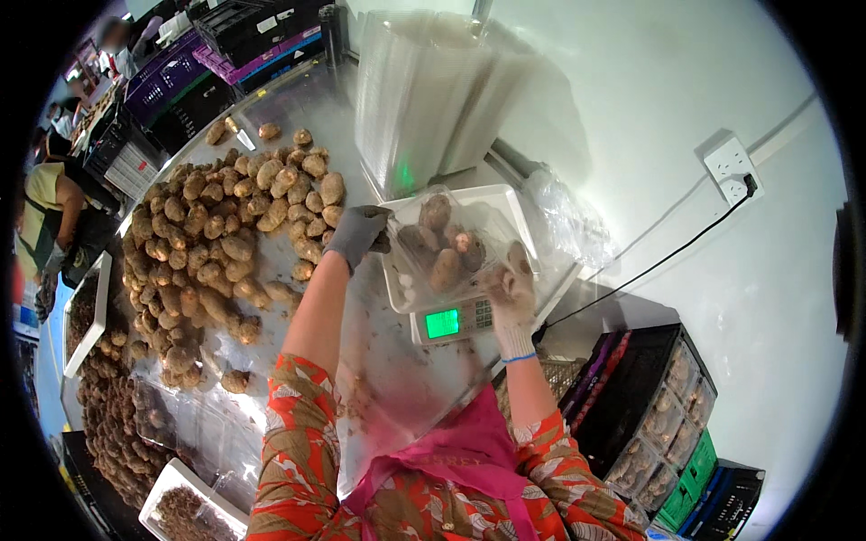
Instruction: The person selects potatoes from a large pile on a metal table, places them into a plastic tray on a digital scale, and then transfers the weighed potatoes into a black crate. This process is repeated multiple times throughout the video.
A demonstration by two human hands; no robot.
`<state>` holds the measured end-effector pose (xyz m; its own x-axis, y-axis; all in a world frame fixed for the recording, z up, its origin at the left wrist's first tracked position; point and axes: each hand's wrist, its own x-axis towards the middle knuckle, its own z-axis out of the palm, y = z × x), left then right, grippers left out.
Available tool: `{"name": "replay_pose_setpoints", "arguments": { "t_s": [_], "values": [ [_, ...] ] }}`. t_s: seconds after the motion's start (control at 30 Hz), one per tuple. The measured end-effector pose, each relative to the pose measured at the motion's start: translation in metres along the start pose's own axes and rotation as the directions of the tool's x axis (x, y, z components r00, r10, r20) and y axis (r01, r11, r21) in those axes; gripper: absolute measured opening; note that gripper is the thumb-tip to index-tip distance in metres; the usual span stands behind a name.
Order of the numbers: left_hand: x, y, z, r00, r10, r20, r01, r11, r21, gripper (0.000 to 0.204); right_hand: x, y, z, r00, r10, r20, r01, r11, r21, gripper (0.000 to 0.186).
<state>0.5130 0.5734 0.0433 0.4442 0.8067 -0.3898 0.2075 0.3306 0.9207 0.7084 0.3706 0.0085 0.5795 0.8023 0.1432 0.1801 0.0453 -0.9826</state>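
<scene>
A clear plastic container [465, 219] with several brown taros [446, 268] in it is over the white pan [507, 200] of a digital scale [458, 322]. The scale's display glows green. My left hand [360, 236], in a grey glove, is closed on the container's left edge. My right hand [511, 302], in a whitish glove, has its fingers bent at the container's lower right edge. One taro [518, 257] lies just beyond the right fingertips. Clear plastic partly covers those fingertips.
A large heap of taros [212, 243] covers the metal table to the left. Tall stacks of clear containers [415, 99] stand behind the scale. A black cable [649, 248] runs to a wall socket [732, 171]. Crates [636, 406] of packed taros stand at right. Another person [59, 203] works far left.
</scene>
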Motion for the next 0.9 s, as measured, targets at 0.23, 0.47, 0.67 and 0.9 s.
{"name": "replay_pose_setpoints", "arguments": {
  "t_s": [0.23,0.47,0.67,0.9],
  "values": [
    [-0.008,-0.012,-0.015,0.996,-0.006,0.088,0.032,0.952,-0.303,0.02,-0.021,-0.024,0.01,0.866,0.48,0.14,-0.466,0.674,0.573,0.066],
    [-0.097,-0.03,0.023,0.989,0.117,0.093,-0.052,0.851,-0.522,0.023,-0.018,-0.09,-0.036,0.939,0.287,0.191,-0.343,0.834,0.432,0.075],
    [-0.124,-0.048,0.061,0.983,-0.023,0.18,0.115,0.847,-0.519,0.021,-0.034,-0.096,-0.078,0.927,0.306,0.216,-0.359,0.89,0.281,0.065],
    [-0.17,-0.023,0.123,0.977,0.125,0.174,-0.059,0.938,-0.34,0.022,-0.054,-0.044,-0.161,0.862,-0.384,0.332,0.492,0.792,-0.362,0.054]
  ]
}}
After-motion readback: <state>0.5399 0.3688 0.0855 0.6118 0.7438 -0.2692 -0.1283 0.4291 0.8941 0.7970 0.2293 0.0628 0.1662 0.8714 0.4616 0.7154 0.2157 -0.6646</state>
